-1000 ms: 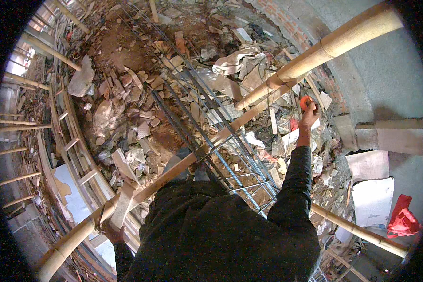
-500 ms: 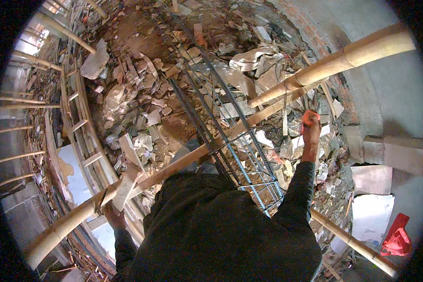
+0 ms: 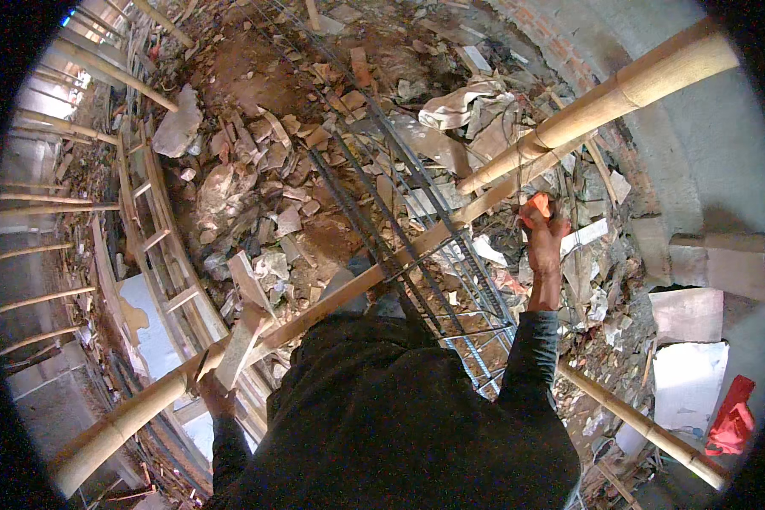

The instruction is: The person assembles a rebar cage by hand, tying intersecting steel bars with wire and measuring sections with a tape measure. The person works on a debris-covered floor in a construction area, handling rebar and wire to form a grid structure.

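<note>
Out to the right, the bare right hand reaches forward over the rubble, fingers bent around a small, bright orange, rounded object at the fingertips. That object sits at the far end of the hand, just beside the long, straight, pale-brown wooden batten; it's blurred and partly covered, so which way it points and its long axis can't be told.

The batten's line is clear: a long diagonal, lower left to upper right, across the dark steel rebar cage. At its upper end runs a thick, yellowish bamboo pole, pointing the same way.

Over on the left, the bare left hand is at the lower end of a short, flat, pale wooden board, which tilts up and rightward. Its fingers are partly hidden; how tightly they close, I can't tell.
</note>
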Demonstrator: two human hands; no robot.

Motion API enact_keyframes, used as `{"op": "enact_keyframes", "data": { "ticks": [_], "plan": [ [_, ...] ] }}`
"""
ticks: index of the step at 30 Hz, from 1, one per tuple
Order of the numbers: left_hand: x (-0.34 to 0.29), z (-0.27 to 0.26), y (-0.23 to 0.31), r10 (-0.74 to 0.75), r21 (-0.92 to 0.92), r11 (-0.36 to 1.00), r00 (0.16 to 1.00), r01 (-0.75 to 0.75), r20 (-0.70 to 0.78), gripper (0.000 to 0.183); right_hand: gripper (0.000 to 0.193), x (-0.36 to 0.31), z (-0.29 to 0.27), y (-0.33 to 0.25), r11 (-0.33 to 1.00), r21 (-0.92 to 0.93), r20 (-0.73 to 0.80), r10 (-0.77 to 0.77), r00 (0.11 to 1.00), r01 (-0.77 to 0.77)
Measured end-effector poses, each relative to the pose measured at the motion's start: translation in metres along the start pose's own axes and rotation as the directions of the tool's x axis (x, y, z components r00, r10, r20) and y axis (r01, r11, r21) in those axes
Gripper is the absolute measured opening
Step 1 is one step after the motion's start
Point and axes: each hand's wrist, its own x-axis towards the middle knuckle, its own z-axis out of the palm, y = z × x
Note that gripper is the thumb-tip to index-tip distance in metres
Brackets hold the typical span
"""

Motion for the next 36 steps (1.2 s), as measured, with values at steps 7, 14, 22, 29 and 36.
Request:
{"op": "enact_keyframes", "data": {
  "ticks": [7,14,22,29,36],
  "plan": [
    [0.012,-0.029,0.035,0.067,0.214,0.973,0.994,-0.084,0.085,0.124,0.039,-0.046,0.063,-0.009,0.96,-0.124,0.283,-0.208,0.936,0.251],
    [0.034,-0.051,0.067,-0.115,0.281,0.959,0.961,0.041,0.253,0.133,0.038,-0.056,0.105,-0.018,0.827,-0.486,0.35,-0.114,0.93,0.284],
    [0.131,-0.054,0.279,0.13,-0.7,0.7,0.989,-0.146,-0.077,0.036,0.043,-0.116,0.157,-0.041,0.862,-0.323,0.58,-0.145,0.802,0.39],
    [0.154,-0.036,0.491,0.587,-0.906,0.422,0.75,0.038,0.305,0.03,0.053,-0.167,0.192,-0.065,0.778,-0.303,0.652,-0.252,0.715,0.55],
    [0.209,-0.02,0.523,0.68,-0.874,0.413,0.552,0.255,0.482,0.026,0.054,-0.177,0.128,-0.063,0.672,-0.662,0.414,-0.042,0.909,0.332]
  ]
}}
